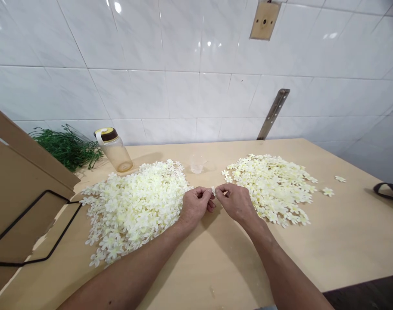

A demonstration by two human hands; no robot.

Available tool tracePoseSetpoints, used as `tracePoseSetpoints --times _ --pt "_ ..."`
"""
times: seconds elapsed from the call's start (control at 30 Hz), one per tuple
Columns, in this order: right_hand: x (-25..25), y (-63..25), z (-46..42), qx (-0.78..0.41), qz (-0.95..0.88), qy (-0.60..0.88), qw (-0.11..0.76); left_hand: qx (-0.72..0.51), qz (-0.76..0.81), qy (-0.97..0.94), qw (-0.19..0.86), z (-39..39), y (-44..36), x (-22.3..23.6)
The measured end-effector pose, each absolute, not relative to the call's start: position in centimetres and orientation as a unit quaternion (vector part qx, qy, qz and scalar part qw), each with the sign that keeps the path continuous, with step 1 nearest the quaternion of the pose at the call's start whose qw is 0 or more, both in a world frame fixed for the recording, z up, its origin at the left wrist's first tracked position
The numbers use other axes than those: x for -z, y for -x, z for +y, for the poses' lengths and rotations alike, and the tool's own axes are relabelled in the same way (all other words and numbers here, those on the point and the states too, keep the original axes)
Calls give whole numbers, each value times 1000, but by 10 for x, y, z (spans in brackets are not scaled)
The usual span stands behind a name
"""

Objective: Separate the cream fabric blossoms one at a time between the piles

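Between my fingertips, above the middle of the table, is a small white artificial flower [213, 190], mostly covered by the fingers. My left hand [195, 206] pinches it between thumb and index finger, the other fingers curled. From the other side my right hand [237, 201] closes thumb and forefinger at the flower's edge. A large heap of white artificial flowers [138, 206] lies beside my left hand. To the right of my right hand spreads a flatter pile of cream-yellow flowers [277, 187]. Just beyond my hands stands a small clear plastic cup [197, 164].
A clear bottle with a brown and yellow lid [114, 148] stands at the back left, near green artificial foliage [69, 146]. Cardboard [25, 193] and a black wire frame [59, 234] border the left side. A black strap [388, 189] lies at the right edge. A tiled wall [180, 94] backs the table.
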State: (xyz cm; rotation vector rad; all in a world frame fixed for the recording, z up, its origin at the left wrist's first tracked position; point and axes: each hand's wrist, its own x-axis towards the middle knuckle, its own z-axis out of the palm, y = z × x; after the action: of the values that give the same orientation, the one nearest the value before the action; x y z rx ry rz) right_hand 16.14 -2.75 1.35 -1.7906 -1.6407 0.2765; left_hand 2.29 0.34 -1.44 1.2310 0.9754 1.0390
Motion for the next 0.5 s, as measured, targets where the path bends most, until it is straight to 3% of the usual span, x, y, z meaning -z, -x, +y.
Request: tracePoseSetpoints --times 0.5 --pt "-13 -162 -26 -138 -596 709 352 -454 433 -529 572 2 -24 15"
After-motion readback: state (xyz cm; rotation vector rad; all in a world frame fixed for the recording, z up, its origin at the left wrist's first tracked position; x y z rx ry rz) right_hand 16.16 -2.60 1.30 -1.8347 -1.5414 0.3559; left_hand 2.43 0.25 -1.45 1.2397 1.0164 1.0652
